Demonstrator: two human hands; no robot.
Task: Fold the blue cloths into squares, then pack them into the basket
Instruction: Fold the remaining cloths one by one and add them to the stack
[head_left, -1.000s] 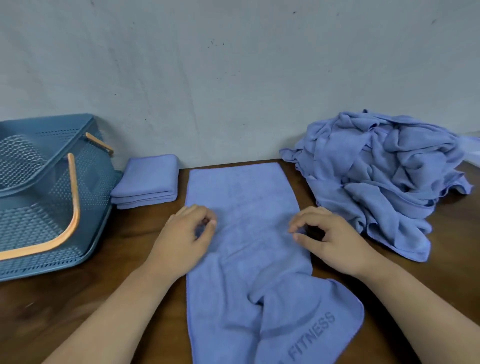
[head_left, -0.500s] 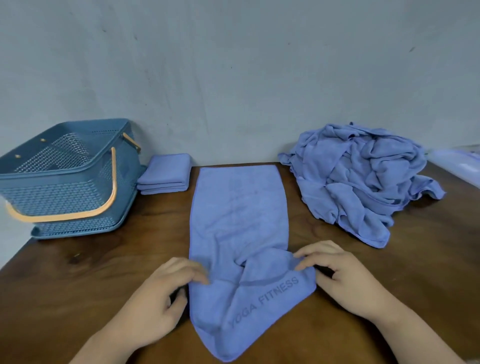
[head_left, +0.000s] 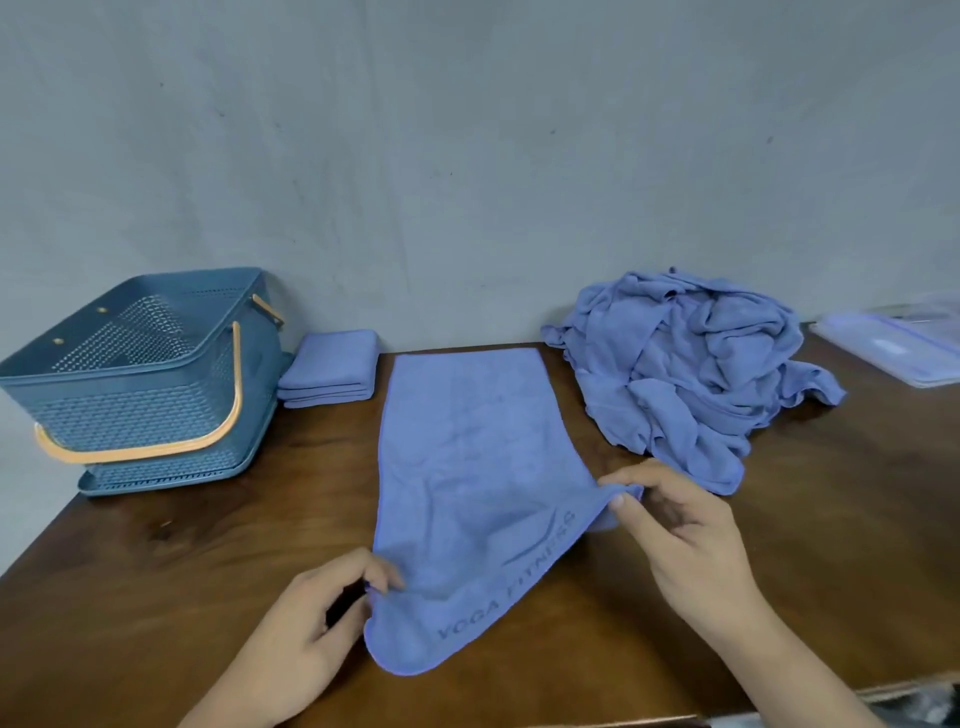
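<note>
Head view, left hand (head_left: 311, 623), right hand (head_left: 680, 545) now pinching cloth (head_left: 478, 457) corners

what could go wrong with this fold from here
1. The left hand and right hand pinch the flat cloth at its near corners, but that end lies skewed and rumpled. Folded over like this, it may not come out square.
2. The loose pile reaches close to the right hand, so a lifted corner could snag it.
</note>
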